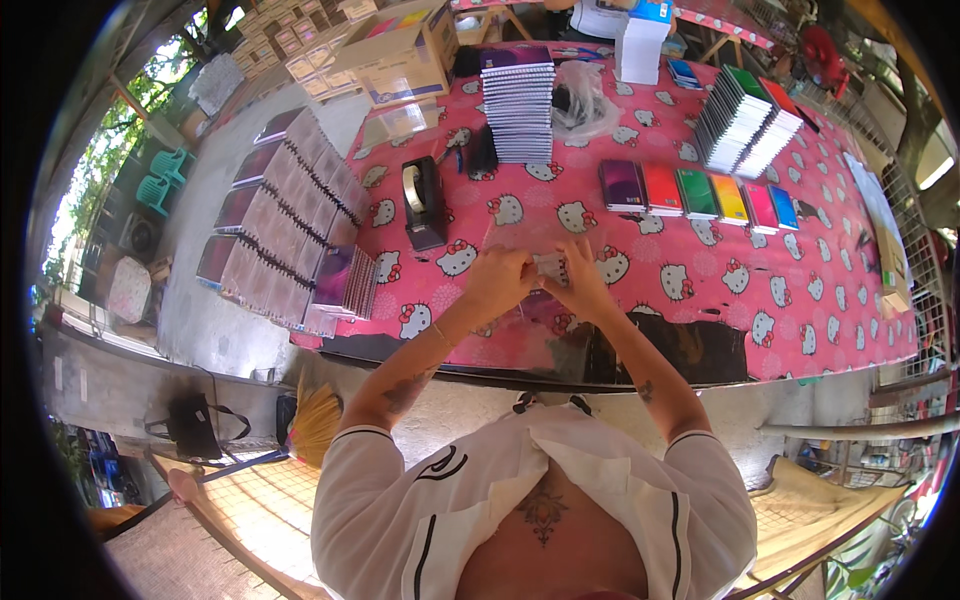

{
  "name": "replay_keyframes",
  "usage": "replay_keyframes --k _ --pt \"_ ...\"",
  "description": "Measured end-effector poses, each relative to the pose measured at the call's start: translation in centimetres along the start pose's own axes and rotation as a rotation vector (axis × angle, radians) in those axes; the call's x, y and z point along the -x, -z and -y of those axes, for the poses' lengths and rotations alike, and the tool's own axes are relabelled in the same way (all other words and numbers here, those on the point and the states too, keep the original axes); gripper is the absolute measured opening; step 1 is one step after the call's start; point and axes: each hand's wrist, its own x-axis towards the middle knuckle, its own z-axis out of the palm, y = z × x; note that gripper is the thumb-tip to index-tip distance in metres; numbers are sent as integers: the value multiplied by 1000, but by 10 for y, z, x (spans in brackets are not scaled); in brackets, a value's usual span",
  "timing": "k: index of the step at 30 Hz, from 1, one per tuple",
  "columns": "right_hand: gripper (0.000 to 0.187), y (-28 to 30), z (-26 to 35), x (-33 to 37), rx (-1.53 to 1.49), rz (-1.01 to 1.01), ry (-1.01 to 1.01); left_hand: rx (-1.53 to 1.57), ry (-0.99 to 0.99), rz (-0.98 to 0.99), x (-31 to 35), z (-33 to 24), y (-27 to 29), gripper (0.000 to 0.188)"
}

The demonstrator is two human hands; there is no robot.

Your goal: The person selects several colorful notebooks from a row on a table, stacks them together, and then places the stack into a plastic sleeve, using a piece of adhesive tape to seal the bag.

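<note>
My left hand and my right hand meet over the near middle of the table. Their fingers pinch a small, pale, see-through piece of plastic, whose exact kind I cannot make out. Beneath the hands, glossy clear sheeting seems to lie on the cloth, with a hint of purple under the fingers. A black tape dispenser with a roll in it stands to the left of my left hand. Ahead rises a tall stack of spiral notebooks with a purple cover on top.
Wrapped spiral notebooks stand in rows at the left, beside a short purple-covered stack. A row of colourful notebooks lies at the right, with taller stacks behind. Cardboard boxes fill the back left; a person is across the table.
</note>
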Motion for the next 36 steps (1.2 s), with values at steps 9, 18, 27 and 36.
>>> replay_keyframes --k 9,18,27,36 --pt "43 0 -23 -1 -448 48 -309 647 270 -50 -10 65 -29 43" --pt "33 -14 -25 1 -387 -10 -237 978 884 -356 2 244 20 20" --pt "33 -6 -26 7 -353 -17 -268 1200 709 -794 8 220 -25 11" --pt "36 -10 -15 5 -377 10 -275 -524 534 -166 3 178 48 23"
